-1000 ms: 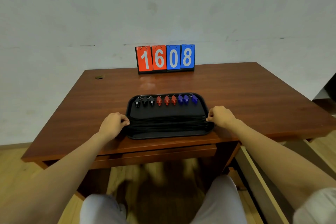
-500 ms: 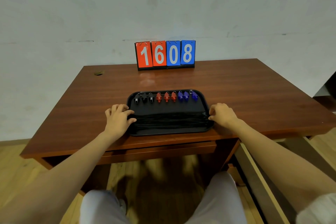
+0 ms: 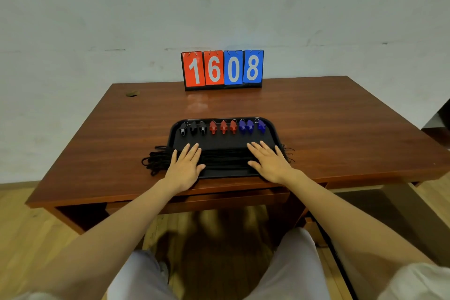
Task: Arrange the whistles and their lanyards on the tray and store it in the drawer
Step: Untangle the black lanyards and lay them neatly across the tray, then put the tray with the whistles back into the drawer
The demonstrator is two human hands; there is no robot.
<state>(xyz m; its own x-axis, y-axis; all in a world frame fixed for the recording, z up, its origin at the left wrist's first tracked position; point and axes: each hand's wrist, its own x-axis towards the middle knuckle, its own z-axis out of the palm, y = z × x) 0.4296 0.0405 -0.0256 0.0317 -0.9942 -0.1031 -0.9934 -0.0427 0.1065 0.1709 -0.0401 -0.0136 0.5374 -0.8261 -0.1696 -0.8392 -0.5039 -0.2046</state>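
A black tray lies near the front edge of the wooden desk. Along its far side stand three black whistles, three red whistles and three blue whistles in a row. A bundle of black lanyards stretches across the tray's near half; its ends spill over the left rim onto the desk and stick out a little past the right rim. My left hand lies flat on the lanyards at the left, fingers straight. My right hand lies flat on them at the right.
A flip scoreboard reading 1608 stands at the desk's back edge against the wall. A shut drawer front runs under the desk's front edge. My knees show below, over a wooden floor. A small hole marks the desk's back left corner.
Both hands let go of the tray's side rims and moved inward, flattening onto the lanyards. The lanyard ends now spill over the tray's left side.
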